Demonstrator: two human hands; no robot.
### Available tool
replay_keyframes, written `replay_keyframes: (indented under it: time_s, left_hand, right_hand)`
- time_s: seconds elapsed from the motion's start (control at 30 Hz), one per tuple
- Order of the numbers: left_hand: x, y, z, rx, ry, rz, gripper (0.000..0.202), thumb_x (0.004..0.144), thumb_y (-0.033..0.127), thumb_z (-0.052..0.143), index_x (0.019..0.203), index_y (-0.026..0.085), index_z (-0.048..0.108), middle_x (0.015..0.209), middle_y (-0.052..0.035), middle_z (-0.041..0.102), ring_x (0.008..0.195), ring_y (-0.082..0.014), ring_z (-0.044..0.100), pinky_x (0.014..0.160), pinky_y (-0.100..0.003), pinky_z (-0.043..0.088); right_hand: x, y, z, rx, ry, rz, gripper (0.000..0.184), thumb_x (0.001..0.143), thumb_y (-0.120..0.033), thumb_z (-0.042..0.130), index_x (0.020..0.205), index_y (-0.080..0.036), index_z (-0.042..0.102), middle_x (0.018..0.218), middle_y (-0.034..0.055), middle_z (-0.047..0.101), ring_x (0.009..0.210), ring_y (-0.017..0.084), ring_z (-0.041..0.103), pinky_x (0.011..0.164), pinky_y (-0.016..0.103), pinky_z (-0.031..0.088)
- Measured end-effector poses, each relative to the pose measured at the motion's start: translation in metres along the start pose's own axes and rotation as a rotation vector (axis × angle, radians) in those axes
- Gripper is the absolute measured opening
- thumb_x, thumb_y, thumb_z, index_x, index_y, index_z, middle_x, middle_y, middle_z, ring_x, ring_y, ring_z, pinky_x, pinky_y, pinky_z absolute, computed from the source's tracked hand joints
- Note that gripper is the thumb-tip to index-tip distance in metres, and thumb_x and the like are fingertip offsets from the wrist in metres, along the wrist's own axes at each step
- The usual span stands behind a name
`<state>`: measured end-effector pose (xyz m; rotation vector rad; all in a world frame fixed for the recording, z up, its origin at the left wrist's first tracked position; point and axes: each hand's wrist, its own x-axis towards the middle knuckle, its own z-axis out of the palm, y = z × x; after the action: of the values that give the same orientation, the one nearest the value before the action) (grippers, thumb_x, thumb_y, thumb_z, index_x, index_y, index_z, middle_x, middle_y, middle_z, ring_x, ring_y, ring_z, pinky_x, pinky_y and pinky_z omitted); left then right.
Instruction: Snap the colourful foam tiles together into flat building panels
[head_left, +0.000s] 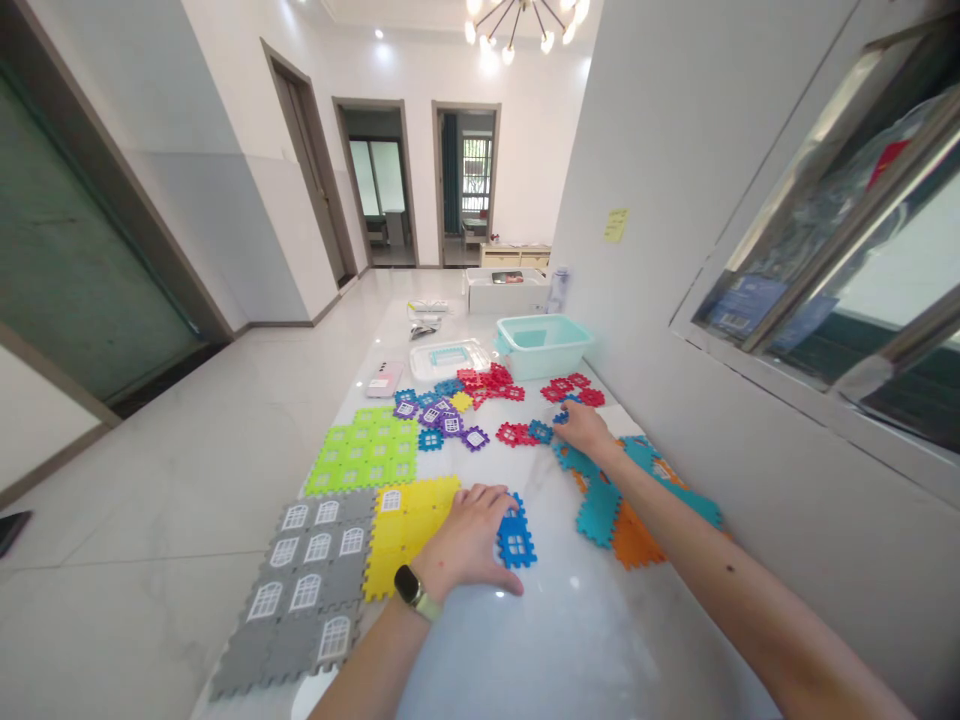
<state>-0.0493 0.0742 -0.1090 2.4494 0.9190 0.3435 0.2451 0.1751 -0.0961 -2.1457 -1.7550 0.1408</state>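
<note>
My left hand (472,535), with a watch (416,590) on the wrist, is open, thumb spread from the fingers. Its fingertips reach over the upper part of the joined blue window tiles (516,545), beside the yellow tile panel (405,540). Further out, my right hand (583,428) is closed on a blue tile (560,416), mostly covered by the fingers. Close to it lie another blue tile (540,431) and red tiles (517,434). Teal tiles (598,508) and orange tiles (636,535) are under and beside the right forearm.
Left on the table are a grey tile panel (300,570) and a lime-green panel (364,450). Purple tiles (450,424) and a red heap (491,383) lie mid-table. Behind stand a mint tub (545,350), its lid (427,368), a phone (384,380) and a white box (495,295). A wall borders the right.
</note>
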Motion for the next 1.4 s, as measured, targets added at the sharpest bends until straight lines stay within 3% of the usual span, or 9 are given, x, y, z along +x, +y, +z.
replay_keyframes:
  time_s: [0.1, 0.2, 0.33, 0.47, 0.93, 1.4]
  left_hand:
    - [-0.001, -0.002, -0.004, 0.013, -0.002, -0.010, 0.085, 0.054, 0.058, 0.087, 0.126, 0.028, 0.055, 0.138, -0.0087, 0.054, 0.124, -0.0352, 0.047, 0.103, -0.051, 0.035]
    - [-0.002, -0.006, -0.008, 0.028, 0.002, -0.021, 0.085, 0.055, 0.053, 0.088, 0.129, 0.028, 0.054, 0.139, -0.0074, 0.054, 0.125, -0.0347, 0.045, 0.105, -0.050, 0.032]
    - [-0.004, -0.010, -0.011, 0.027, 0.005, -0.024, 0.089, 0.056, 0.053, 0.088, 0.133, 0.028, 0.051, 0.141, -0.0065, 0.051, 0.127, -0.0348, 0.041, 0.106, -0.049, 0.032]
    - [-0.003, -0.011, -0.012, 0.049, 0.028, -0.057, 0.085, 0.060, 0.054, 0.086, 0.133, 0.026, 0.051, 0.138, -0.0081, 0.052, 0.125, -0.0340, 0.043, 0.105, -0.048, 0.032]
    - [0.003, -0.009, -0.013, 0.060, -0.034, -0.073, 0.084, 0.064, 0.052, 0.084, 0.135, 0.026, 0.048, 0.137, -0.0065, 0.054, 0.123, -0.0331, 0.045, 0.104, -0.049, 0.031]
    - [0.001, -0.010, -0.011, 0.087, -0.026, -0.075, 0.086, 0.063, 0.055, 0.084, 0.136, 0.026, 0.047, 0.139, -0.0062, 0.053, 0.124, -0.0324, 0.043, 0.101, -0.049, 0.034]
  right_hand:
    - [-0.004, -0.003, -0.010, 0.063, 0.058, -0.088, 0.041, 0.076, -0.020, 0.060, 0.116, -0.010, 0.064, 0.114, 0.0160, 0.069, 0.107, 0.029, 0.063, 0.093, 0.035, 0.046]
    - [-0.029, -0.013, -0.013, 0.197, 0.070, -0.225, 0.045, 0.079, -0.022, 0.059, 0.123, -0.015, 0.061, 0.121, 0.0105, 0.067, 0.109, 0.025, 0.063, 0.097, 0.035, 0.047]
    - [-0.085, -0.033, -0.002, 0.442, -0.158, -0.495, 0.051, 0.075, -0.019, 0.061, 0.126, -0.020, 0.061, 0.124, 0.0097, 0.065, 0.112, 0.026, 0.062, 0.098, 0.042, 0.049]
    - [-0.120, -0.042, 0.007, 0.415, -0.327, -0.573, 0.061, 0.071, -0.011, 0.059, 0.132, -0.017, 0.057, 0.128, 0.0141, 0.062, 0.118, 0.028, 0.058, 0.102, 0.046, 0.046]
    - [-0.120, -0.041, 0.014, 0.465, -0.394, -0.646, 0.046, 0.074, -0.006, 0.060, 0.117, -0.019, 0.069, 0.128, 0.0138, 0.062, 0.117, 0.026, 0.060, 0.102, 0.042, 0.049]
    - [-0.117, -0.037, 0.007, 0.376, -0.382, -0.683, 0.036, 0.074, -0.007, 0.063, 0.106, -0.018, 0.075, 0.127, 0.0143, 0.065, 0.114, 0.027, 0.064, 0.098, 0.038, 0.052]
